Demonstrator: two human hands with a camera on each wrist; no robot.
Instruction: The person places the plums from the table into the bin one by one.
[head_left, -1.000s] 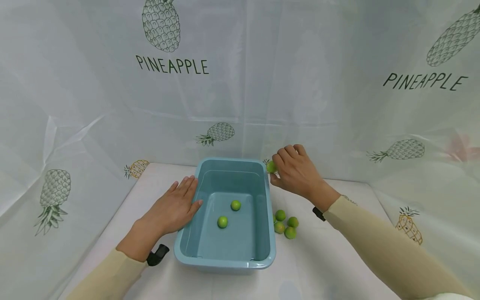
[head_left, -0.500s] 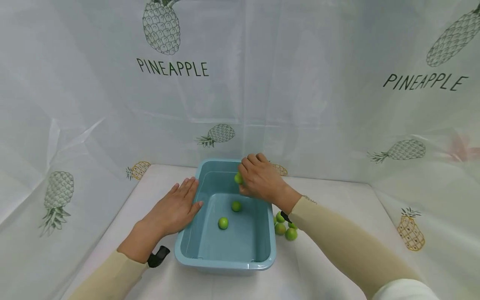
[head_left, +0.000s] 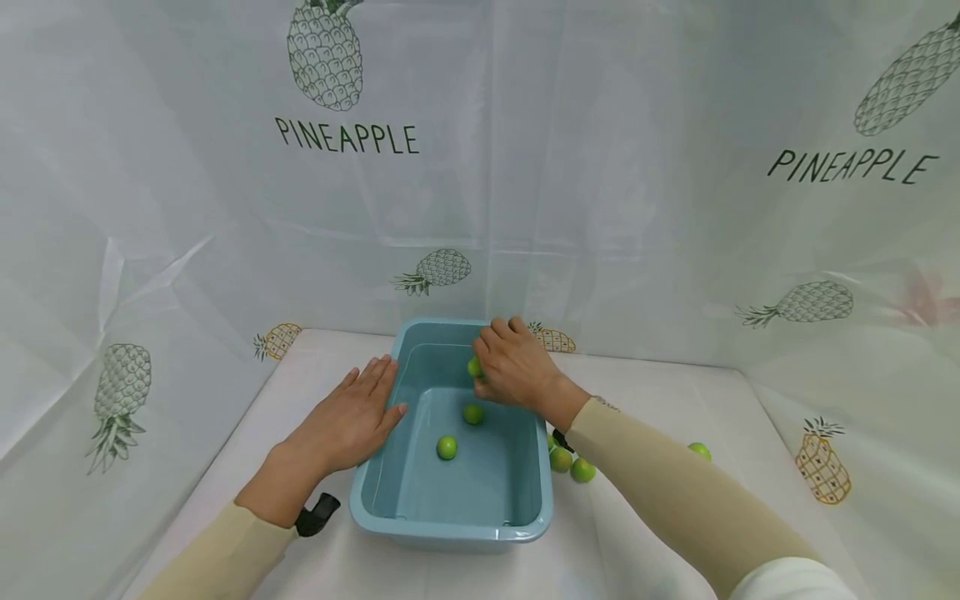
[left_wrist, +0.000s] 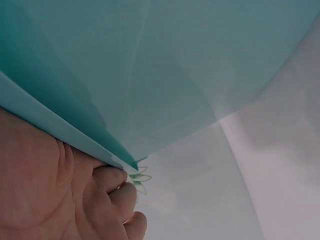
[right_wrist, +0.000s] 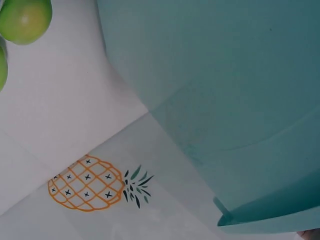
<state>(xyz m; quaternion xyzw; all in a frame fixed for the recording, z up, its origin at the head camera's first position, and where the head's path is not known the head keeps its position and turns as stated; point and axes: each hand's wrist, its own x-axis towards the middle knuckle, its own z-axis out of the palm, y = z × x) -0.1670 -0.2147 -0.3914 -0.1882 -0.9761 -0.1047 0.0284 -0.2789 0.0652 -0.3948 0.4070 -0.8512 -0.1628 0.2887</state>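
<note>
A light-blue plastic basin (head_left: 450, 527) stands on the table, with two green limes (head_left: 447, 447) lying apart on its floor. My left hand (head_left: 345, 421) rests on the left rim with fingers straight. In the left wrist view, the palm (left_wrist: 37, 175) lies against that rim (left_wrist: 55, 125). Over the far right part of the basin, my right hand (head_left: 513, 362) pinches another lime (head_left: 476, 367) between thumb and curled fingers. The right wrist view shows mostly the basin's outer wall (right_wrist: 200, 75), and that hand is almost wholly out of frame.
Several limes (head_left: 582, 470) sit on the white tabletop (head_left: 645, 392) beside the basin's right wall, partly behind the right sleeve (head_left: 660, 483). One more lime (head_left: 700, 451) lies farther right, past the sleeve. A pineapple-print sheet (head_left: 600, 208) hangs behind the table.
From outside the right rim, my right hand has carried its lime left over the basin, then lowered slightly. A lime shows beyond the right sleeve. The left hand stays put.
</note>
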